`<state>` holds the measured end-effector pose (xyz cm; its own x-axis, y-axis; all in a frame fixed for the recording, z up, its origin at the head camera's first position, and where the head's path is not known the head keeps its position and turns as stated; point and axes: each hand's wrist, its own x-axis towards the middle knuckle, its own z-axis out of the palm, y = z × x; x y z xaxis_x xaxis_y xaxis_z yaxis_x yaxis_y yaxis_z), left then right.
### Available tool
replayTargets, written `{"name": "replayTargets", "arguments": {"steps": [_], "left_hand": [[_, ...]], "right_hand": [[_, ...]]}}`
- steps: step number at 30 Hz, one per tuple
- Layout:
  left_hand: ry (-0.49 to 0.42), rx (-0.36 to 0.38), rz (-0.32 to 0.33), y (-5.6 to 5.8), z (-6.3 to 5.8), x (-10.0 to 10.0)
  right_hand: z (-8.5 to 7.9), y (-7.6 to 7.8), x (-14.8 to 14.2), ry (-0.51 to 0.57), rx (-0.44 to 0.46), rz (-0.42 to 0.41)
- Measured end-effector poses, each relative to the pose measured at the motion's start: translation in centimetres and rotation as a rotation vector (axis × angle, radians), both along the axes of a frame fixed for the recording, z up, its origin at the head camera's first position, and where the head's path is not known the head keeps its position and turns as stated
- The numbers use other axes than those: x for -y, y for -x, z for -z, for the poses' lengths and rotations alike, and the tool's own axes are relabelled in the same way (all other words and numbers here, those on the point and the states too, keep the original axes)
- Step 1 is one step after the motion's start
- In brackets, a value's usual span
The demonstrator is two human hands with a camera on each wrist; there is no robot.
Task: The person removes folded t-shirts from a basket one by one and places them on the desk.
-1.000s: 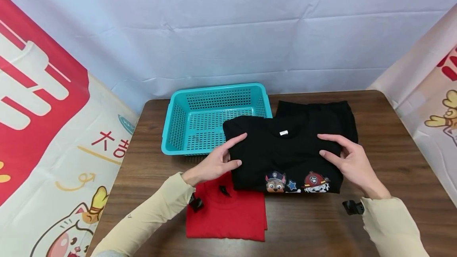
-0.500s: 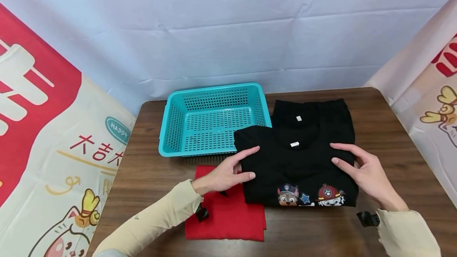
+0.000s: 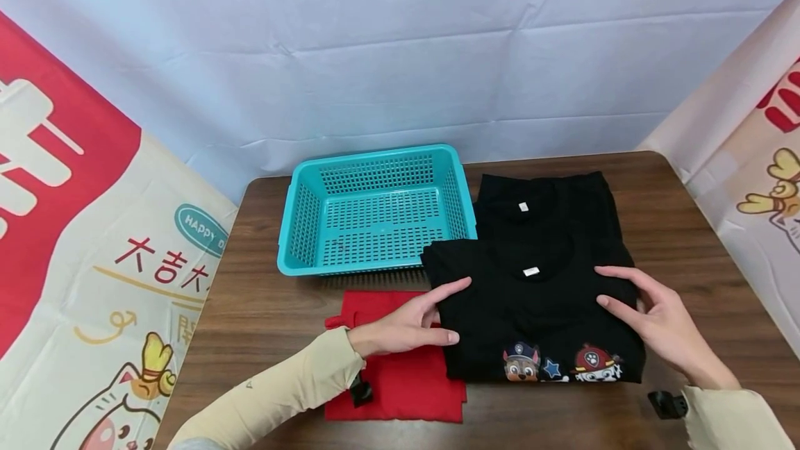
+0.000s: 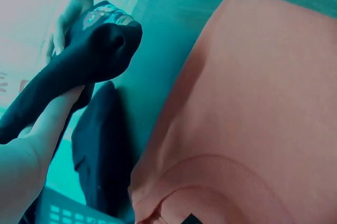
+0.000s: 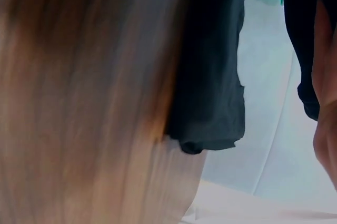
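Observation:
A folded black T-shirt (image 3: pixel 487 297) with cartoon dog prints along its front edge is held off the table between both hands. My left hand (image 3: pixel 406 326) grips its left side, with one finger and the thumb on top and the other fingers hidden beneath. On the opposite side, my right hand (image 3: pixel 664 319) holds it in the same way. Behind lies a second folded black T-shirt (image 3: pixel 581 203), partly covered by the held one in the head view. A folded red T-shirt (image 3: pixel 406 387) lies below the left hand; it looks pinkish in the left wrist view.
A turquoise plastic basket (image 3: pixel 375 267) with nothing in it stands at the back left of the wooden table (image 3: pixel 250 325). A white cloth backdrop (image 3: pixel 400 75) hangs behind the table, and printed sheets flank it.
Both hands have carried the black T-shirt toward the front and right. More of the second black T-shirt, its white label included, and more of the basket now show.

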<state>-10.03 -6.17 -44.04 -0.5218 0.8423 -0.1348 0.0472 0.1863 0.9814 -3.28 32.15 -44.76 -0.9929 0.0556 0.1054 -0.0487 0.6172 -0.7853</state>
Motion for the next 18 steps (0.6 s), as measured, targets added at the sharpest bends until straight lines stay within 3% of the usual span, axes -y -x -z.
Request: {"name": "replayTargets", "arguments": {"steps": [13, 18], "left_hand": [[-0.024, 0.175, 0.131, -1.5, 0.2, -1.9], [0.012, 0.151, 0.166, -1.9, 0.7, -2.5]], "right_hand": [[0.5, -1.8, -1.6, 0.042, -0.039, -0.080], [1.0, -2.5, -2.2, 0.023, -0.030, -0.077]]}}
